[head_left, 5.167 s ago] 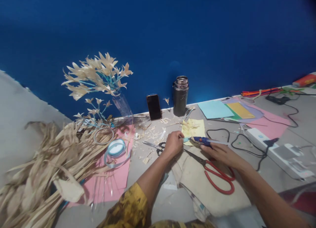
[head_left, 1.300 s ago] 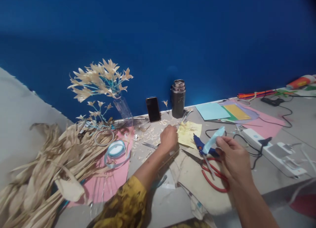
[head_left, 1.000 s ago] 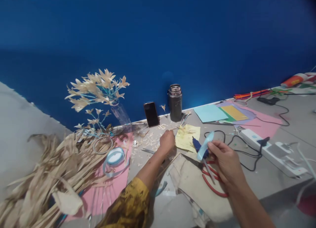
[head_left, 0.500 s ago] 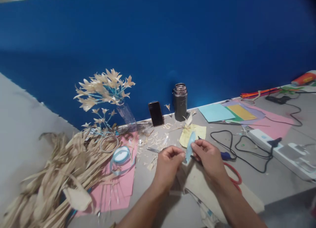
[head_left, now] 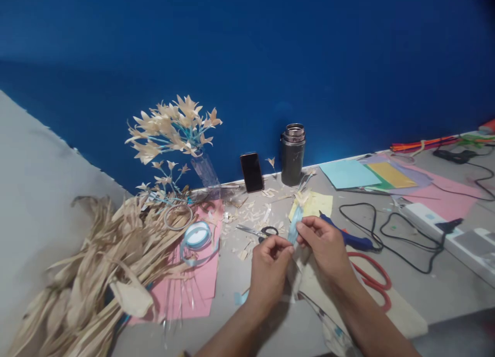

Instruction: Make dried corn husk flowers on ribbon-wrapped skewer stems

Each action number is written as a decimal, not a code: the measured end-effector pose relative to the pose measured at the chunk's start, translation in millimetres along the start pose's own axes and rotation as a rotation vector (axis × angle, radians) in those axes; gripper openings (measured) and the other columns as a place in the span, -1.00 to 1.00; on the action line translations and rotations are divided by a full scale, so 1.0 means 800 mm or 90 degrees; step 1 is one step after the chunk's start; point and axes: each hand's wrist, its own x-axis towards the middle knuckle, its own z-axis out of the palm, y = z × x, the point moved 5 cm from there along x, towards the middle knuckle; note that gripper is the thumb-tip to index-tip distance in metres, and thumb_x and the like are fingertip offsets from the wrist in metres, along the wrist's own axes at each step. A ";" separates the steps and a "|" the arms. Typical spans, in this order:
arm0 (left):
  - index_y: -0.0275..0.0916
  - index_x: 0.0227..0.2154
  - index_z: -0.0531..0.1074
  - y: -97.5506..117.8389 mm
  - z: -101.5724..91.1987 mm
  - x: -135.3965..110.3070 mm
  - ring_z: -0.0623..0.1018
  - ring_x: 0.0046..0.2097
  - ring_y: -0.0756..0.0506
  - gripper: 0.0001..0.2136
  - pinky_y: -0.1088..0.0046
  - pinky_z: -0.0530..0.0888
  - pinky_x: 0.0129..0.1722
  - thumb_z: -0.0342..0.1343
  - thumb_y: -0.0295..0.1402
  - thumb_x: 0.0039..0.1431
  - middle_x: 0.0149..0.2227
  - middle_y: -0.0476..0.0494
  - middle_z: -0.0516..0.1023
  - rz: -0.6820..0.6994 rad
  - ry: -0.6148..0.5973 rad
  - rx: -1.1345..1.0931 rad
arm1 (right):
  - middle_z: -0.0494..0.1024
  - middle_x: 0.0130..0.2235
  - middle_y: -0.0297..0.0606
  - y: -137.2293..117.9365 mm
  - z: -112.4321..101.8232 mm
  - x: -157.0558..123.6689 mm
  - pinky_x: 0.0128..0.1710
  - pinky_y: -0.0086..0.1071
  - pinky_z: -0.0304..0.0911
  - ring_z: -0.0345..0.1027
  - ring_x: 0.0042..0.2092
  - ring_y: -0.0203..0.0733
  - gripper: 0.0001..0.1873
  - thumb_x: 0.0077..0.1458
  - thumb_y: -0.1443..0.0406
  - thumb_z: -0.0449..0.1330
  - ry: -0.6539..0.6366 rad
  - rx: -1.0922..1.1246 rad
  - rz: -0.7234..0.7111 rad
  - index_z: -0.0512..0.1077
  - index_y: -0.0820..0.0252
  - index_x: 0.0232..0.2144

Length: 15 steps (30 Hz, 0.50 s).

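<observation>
Working remotely, I could knock the glue gun (head_left: 353, 238), at three o'clock of my right hand (head_left: 325, 243), by swinging outward. That hand and my left hand (head_left: 269, 266) pinch the ribbon (head_left: 295, 225) at twelve o'clock between them; uneven tugging might tear it.

This is a craft corner on a grey tabletop (head_left: 228, 279), below a blue wall (head_left: 247, 63) that fills the upper frame. Dried husks (head_left: 116, 264) and a ribbon roll (head_left: 197, 236) at lower left, scissors (head_left: 258, 233) and clippings (head_left: 247, 213) at centre, and a glue gun (head_left: 356, 239) and coloured paper (head_left: 350, 174) at right show it; whether home or workshop cannot be told.
</observation>
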 end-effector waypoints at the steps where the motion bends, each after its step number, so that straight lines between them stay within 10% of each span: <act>1: -0.25 -0.52 0.49 -0.001 0.000 0.000 0.35 -0.41 -0.03 -0.91 0.46 0.27 -0.36 0.19 -0.36 0.02 -0.52 -0.03 0.45 0.000 0.000 0.005 | 0.51 -0.63 -0.36 0.000 -0.001 0.000 -0.53 -0.43 0.24 0.31 -0.57 -0.28 -0.64 -0.15 0.04 0.42 0.001 -0.003 -0.003 0.50 0.19 -0.47; 15: -0.24 -0.56 0.51 -0.003 0.001 -0.002 0.34 -0.45 -0.03 -0.92 0.46 0.25 -0.39 0.21 -0.39 -0.01 -0.55 -0.02 0.45 0.006 0.011 0.019 | 0.51 -0.59 -0.35 0.001 -0.010 -0.003 -0.49 -0.42 0.22 0.30 -0.52 -0.26 -0.67 -0.03 0.04 0.40 -0.021 0.003 -0.037 0.49 0.17 -0.47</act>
